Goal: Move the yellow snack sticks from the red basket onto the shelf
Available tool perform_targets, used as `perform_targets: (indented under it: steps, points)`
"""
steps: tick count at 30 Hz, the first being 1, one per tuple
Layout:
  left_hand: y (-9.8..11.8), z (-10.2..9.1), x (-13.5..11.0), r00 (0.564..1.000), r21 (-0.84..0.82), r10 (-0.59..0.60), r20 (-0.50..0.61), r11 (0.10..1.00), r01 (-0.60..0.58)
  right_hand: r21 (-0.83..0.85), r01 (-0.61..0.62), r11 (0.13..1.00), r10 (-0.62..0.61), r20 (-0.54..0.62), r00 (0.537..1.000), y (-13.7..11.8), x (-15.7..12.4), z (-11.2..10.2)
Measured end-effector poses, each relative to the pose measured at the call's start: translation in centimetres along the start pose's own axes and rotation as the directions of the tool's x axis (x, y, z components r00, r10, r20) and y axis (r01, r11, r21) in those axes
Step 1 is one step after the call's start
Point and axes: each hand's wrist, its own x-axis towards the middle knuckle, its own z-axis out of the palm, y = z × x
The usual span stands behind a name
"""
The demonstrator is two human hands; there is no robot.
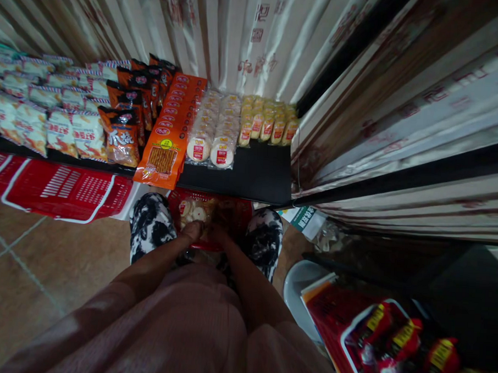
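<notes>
Both hands reach down into a red plastic basket (pixel 243 209) set between my knees, under the front edge of the black shelf (pixel 249 173). My left hand (pixel 194 230) is closed, its fingers curled beside round white packaged pastries (pixel 198 213); what it grips, if anything, is hidden. Close to its right, my right hand (pixel 217 233) lies in deep shadow, and its fingers cannot be made out. Brownish packets show dimly in the basket near it. On the shelf above stand rows of similar round white pastries (pixel 212 132) in clear wrap.
Yellow wrapped cakes (pixel 272 124), orange snack packets (pixel 162 155), black-and-orange bags (pixel 121 139) and white snack bags (pixel 61 131) line the shelf. A red basket (pixel 71 190) is at left. A pale round tub (pixel 300 290) and red packets (pixel 403 339) are at lower right. Curtains (pixel 255 44) hang behind.
</notes>
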Motion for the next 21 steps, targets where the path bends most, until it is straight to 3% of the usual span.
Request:
perform_targets:
  steps: [10, 21]
  points:
    - [-0.1, 0.1, -0.3, 1.000, 0.003, 0.029, 0.008, 1.000, -0.029, 0.045, -0.061, 0.997, 0.063, -0.044, 0.997, -0.6, -0.4, -0.7]
    - [0.2, 0.0, -1.2, 0.992, -0.002, 0.109, 0.055, 0.994, -0.109, 0.216, -0.117, 0.969, 0.151, -0.151, 0.977, -0.1, -0.2, -0.5]
